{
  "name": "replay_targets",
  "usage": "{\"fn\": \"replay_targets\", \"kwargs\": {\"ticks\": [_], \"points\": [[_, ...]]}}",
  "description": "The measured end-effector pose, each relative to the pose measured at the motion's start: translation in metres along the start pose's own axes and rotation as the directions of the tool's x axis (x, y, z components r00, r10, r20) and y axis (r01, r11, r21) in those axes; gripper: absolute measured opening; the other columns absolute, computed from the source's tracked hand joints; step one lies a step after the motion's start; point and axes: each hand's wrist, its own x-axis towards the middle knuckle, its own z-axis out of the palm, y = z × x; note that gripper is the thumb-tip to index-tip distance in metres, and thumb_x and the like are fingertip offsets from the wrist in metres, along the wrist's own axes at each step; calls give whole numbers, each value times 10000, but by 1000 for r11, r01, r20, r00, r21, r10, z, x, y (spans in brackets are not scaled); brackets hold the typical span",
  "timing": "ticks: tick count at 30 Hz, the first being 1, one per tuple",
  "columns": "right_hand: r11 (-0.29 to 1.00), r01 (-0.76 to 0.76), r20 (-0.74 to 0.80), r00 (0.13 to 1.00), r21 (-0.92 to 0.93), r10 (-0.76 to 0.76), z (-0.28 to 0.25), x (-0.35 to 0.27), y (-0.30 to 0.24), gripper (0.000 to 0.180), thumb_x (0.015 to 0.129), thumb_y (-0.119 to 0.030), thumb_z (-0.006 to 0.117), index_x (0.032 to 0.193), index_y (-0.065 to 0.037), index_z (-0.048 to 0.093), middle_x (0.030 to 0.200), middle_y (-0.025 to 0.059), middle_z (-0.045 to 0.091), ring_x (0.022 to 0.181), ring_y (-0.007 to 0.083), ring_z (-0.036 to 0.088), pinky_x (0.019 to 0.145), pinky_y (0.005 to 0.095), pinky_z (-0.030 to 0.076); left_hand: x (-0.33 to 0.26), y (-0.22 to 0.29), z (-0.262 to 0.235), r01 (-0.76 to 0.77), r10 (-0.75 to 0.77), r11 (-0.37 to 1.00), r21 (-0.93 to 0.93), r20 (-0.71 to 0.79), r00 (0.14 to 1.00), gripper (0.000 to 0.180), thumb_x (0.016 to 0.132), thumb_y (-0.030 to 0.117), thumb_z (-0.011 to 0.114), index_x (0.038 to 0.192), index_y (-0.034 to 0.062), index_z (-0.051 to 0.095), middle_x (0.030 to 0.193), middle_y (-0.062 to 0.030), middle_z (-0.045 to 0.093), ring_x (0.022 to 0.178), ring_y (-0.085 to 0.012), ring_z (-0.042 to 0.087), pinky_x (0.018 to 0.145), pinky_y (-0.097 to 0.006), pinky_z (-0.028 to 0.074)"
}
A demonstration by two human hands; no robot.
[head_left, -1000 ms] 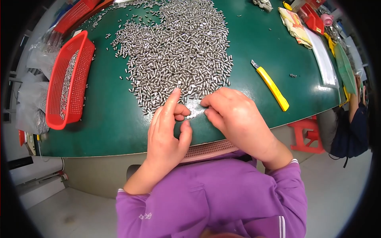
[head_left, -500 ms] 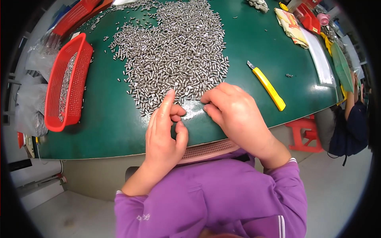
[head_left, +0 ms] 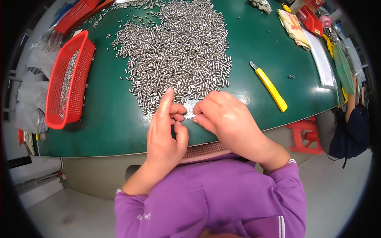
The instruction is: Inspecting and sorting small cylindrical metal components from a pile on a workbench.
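A broad heap of small silver metal pins [head_left: 178, 51] covers the middle of the table. At its near edge rests my left hand [head_left: 164, 127], index finger stretched toward the pins, the other fingers bent and the thumb apart from the index; I see nothing held in it. My right hand [head_left: 230, 119] is closed, thumb and index finger pinched together low over the table. What sits between those fingertips is too small or hidden to make out. A few tiny shiny pieces [head_left: 189, 116] lie on the table between the two hands.
A red perforated basket [head_left: 52, 95] with more pins stands at the left. Right of the heap lies a yellow utility knife [head_left: 272, 89], blade out. A patterned cloth [head_left: 293, 27] and red bin [head_left: 311, 20] are far right. Another person's arm [head_left: 351, 101] shows at the right edge.
My right hand has moved left and slightly nearer to me, away from the heap's edge and closer to my left hand. The left hand has barely moved.
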Motion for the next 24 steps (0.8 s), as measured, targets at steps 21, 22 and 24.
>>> {"fn": "replay_targets", "kwargs": {"ticks": [21,22,24], "points": [[981,89,322,936,175,-142,-25,-34,-12,226,836,-112,715,1048,-58,658,955,80,581,870,278,612,754,400,521,-2,-1,-4,-1,2,998,58,-26,1000,769,749,-156,523,1495,-38,381,1027,-106,618,856,-224,571,780,-332,490],[978,60,337,933,201,-127,-32,-35,-16,240,834,-117,722,1058,-55,663,963,80,595,877,276,619,760,399,522,0,0,-4,-2,3,998,57,-26,1000,769,749,-156,523,1495,-38,381,1027,-106,618,856,-224,571,780,-332,490],[978,56,238,966,199,-104,-33,-35,-15,270,817,-103,715,1073,-49,652,972,97,596,894,293,608,766,398,513,4,5,-2,-16,16,991,135,4,1000,770,764,-143,550,1504,-34,367,1031,-116,618,869,-238,569,802,-358,491]]}}
